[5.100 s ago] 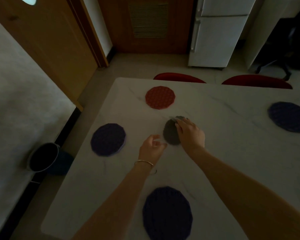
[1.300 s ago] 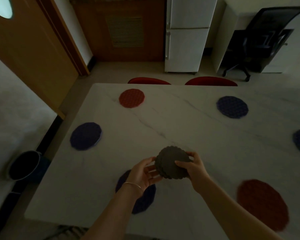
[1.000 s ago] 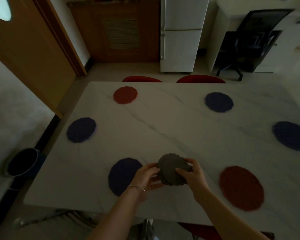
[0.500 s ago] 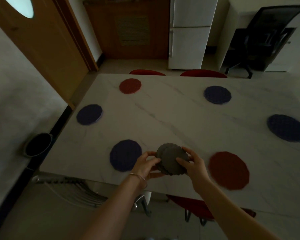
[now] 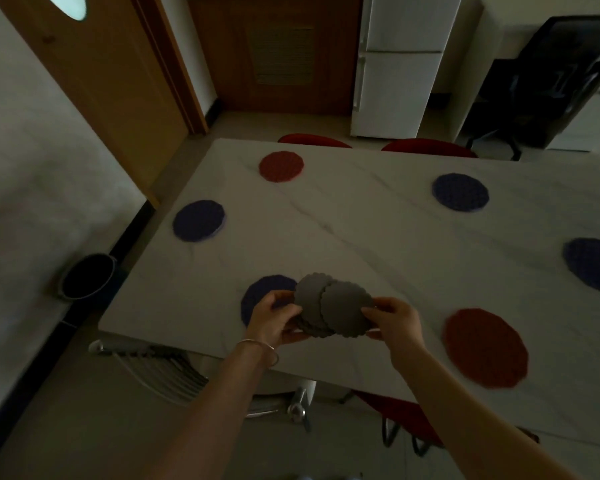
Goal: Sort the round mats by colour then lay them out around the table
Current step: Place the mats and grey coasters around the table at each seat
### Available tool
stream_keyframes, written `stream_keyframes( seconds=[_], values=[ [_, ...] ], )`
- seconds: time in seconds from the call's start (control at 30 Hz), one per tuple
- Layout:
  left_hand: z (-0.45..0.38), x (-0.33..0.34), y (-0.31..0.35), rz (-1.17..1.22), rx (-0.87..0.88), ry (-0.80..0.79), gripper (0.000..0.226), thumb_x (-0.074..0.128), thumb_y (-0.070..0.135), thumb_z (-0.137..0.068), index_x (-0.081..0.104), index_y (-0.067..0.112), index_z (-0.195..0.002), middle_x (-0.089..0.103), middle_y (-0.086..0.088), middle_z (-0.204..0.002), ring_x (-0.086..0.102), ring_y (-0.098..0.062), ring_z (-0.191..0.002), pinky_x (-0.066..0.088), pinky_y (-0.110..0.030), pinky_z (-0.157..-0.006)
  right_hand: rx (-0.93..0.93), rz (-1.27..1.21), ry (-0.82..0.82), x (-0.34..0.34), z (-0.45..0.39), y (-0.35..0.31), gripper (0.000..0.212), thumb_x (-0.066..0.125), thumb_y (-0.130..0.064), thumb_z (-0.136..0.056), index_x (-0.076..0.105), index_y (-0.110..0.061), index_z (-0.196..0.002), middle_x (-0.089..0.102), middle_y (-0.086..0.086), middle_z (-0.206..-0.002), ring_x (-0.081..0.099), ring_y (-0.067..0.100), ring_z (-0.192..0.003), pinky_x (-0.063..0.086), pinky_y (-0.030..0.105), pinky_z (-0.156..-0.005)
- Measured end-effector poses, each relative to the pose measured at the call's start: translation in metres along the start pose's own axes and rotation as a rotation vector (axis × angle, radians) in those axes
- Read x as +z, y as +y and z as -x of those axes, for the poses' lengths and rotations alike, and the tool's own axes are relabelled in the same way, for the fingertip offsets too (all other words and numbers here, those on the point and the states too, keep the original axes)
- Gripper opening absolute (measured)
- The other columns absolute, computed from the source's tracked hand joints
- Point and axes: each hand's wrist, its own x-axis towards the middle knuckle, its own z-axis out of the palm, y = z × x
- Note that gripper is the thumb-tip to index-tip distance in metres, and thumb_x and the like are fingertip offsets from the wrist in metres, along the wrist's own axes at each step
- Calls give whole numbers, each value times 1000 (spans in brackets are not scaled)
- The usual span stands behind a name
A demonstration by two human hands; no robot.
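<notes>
Mats of a dull grey, a small stack of them, sit fanned between the person's two hands, held up just above the near edge of the worktop. The left hand pinches the stack's left rim, thumb on top and fingers curled beneath; the right hand has the topmost mat by its right rim, slid partway off the others. Both grips are closed on the mats' edges, not on their faces.

They look thin, light and flexible, with scalloped rims, probably rubbery or felted, so I judge they will neither slip easily nor break if dropped. They may cling to one another, and peeling one off by sliding it sideways at the rim looks the sensible hold. A pinch at the edge should carry one; a flat palm will settle it.

Just beyond and below the left grip lies a blue mat, partly hidden by that hand. To the right of the right grip, near it, lies a red mat. Well beyond both grips are another blue mat on the left side, a red mat at the far edge, and two more blue mats far off right.
</notes>
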Motion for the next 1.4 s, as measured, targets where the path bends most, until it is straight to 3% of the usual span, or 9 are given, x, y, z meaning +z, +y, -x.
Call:
stream_keyframes(
  seconds=[0.2,0.33,0.53,0.7,0.87,1.03,1.13,1.23,1.4],
  values=[
    [-12,-46,6,115,42,160,18,57,-1,-88,54,16,-91,61,-13,-90,62,-28,-75,56,-32,-43,79,-273,98,20,-18,7,16,56,-7,-92,51,-14,-105,56,10,-104,61,28,-90,54,33,-55],
    [-18,-72,3,128,85,196,19,59,1,-87,57,19,-89,64,-14,-88,64,-29,-77,57,-33,-48,88,-181,88,33,-26,25,17,55,-7,-92,48,-20,-102,53,6,-99,60,25,-88,54,32,-50],
    [-22,-79,-2,82,82,185,19,59,2,-86,58,21,-87,64,-14,-88,64,-30,-79,58,-34,-50,47,236,183,41,-31,44,19,55,-11,-91,49,-17,-108,60,12,-107,59,24,-81,59,44,-69],
    [-19,-69,-4,118,90,165,20,56,-2,-87,56,18,-87,63,-14,-84,62,-29,-76,57,-34,-47,-137,737,284,35,-16,51,39,57,-14,-86,44,-19,-123,47,6,-123,55,23,-96,42,31,-63],
    [-15,-57,-5,128,98,126,21,53,-3,-88,52,17,-85,60,-12,-86,60,-27,-77,57,-34,-45,-439,1193,154,30,-11,66,50,57,-28,-87,40,-21,-134,37,5,-136,39,23,-122,49,29,-81],
    [-11,-45,-9,140,87,87,21,51,-4,-89,51,17,-84,60,-13,-83,59,-27,-73,56,-33,-43,-480,1312,70,26,-10,83,59,47,-43,-92,30,-19,-143,31,8,-146,38,26,-128,43,36,-100],
    [-11,-40,-14,125,85,52,19,51,-2,-89,52,17,-85,61,-14,-84,60,-29,-74,58,-35,-46,-521,1223,91,23,-6,82,58,46,-42,-93,29,-21,-144,33,6,-145,38,26,-128,46,35,-96],
    [-14,-30,-14,112,64,13,17,54,1,-88,54,17,-88,64,-14,-85,63,-29,-75,59,-37,-49,-591,814,225,22,2,65,44,45,-36,-96,42,-24,-137,45,0,-137,46,20,-122,48,30,-83],
    [-19,12,-12,20,52,-143,16,56,4,-88,59,18,-95,68,-11,-89,70,-23,-74,57,-35,-56,-302,72,18,5,5,8,23,52,-36,-94,63,-24,-110,68,2,-107,64,22,-100,55,39,-83]
  ],
)
